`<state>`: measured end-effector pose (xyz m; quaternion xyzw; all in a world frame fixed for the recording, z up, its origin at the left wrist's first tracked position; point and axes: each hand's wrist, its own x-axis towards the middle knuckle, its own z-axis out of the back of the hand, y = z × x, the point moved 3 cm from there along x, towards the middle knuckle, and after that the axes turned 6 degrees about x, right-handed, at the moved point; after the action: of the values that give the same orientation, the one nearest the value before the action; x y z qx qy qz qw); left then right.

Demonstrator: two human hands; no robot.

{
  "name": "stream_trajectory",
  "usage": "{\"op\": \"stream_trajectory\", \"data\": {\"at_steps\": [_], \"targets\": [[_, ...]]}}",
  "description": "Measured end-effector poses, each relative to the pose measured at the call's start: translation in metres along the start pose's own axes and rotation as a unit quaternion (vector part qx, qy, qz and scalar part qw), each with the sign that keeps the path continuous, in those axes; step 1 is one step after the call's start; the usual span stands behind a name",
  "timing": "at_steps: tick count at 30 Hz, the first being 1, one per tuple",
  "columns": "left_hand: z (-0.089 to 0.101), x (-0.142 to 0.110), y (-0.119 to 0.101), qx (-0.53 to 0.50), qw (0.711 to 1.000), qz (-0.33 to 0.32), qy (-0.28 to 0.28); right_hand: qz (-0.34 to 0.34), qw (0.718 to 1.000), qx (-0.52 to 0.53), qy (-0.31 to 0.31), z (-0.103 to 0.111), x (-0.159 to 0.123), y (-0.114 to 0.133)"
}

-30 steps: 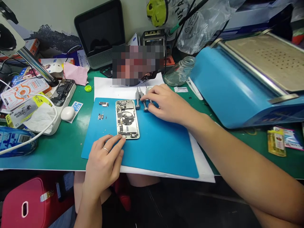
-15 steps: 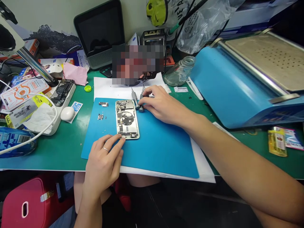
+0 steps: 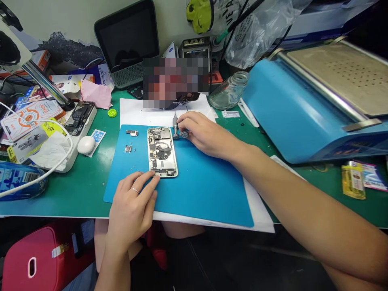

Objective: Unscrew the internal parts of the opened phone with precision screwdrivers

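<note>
An opened smartphone (image 3: 163, 151), its inner parts bare, lies on a blue mat (image 3: 200, 190). My left hand (image 3: 133, 202) is loosely spread, its fingertips on the phone's lower left edge and the thumb apart from it. Beyond the phone's right side, my right hand (image 3: 203, 131) has its fingers closed round a grey screwdriver (image 3: 184, 133), mostly hidden but for its round end. A second grey screwdriver (image 3: 175, 126) lies just left of those fingers, tip pointing away. Left of the phone are two small metal parts, an upper one (image 3: 132, 133) and a lower one (image 3: 128, 149), with tiny screws nearby.
A blue machine (image 3: 273, 109) with a metal plate takes up the right side. A glass jar (image 3: 229, 91) leans behind the mat. On the left are a white earbud case (image 3: 86, 144), a lamp stand (image 3: 48, 83) and packets. A dark screen (image 3: 129, 42) stands at the back.
My right hand has shifted slightly and turned the screwdriver so its round end faces me. The other screwdriver has moved a little right and stands straighter. My left hand stays put.
</note>
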<state>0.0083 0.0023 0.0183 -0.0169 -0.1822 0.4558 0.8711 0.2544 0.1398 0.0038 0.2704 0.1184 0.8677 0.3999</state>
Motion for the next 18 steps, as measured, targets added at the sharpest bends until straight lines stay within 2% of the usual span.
{"op": "stream_trajectory", "data": {"at_steps": [2, 5, 11, 13, 18], "targets": [[0.0, 0.0, 0.0, 0.0, 1.0, 0.0, 0.0, -0.004, 0.999, 0.03, -0.043, 0.003, 0.001, 0.001], [0.0, -0.001, -0.001, -0.002, 1.0, 0.002, 0.001, -0.044, 0.99, 0.069, -0.118, 0.008, 0.0, 0.006], [-0.001, 0.0, 0.0, -0.004, 1.0, 0.004, 0.003, -0.116, 0.954, 0.083, -0.263, 0.021, -0.005, 0.013], [0.0, 0.0, 0.0, -0.004, 1.0, 0.004, 0.002, -0.139, 0.949, 0.067, -0.275, 0.022, -0.006, 0.01], [0.0, 0.001, 0.0, -0.003, 1.0, 0.005, 0.001, -0.157, 0.954, 0.066, -0.247, 0.018, -0.004, 0.005]]}}
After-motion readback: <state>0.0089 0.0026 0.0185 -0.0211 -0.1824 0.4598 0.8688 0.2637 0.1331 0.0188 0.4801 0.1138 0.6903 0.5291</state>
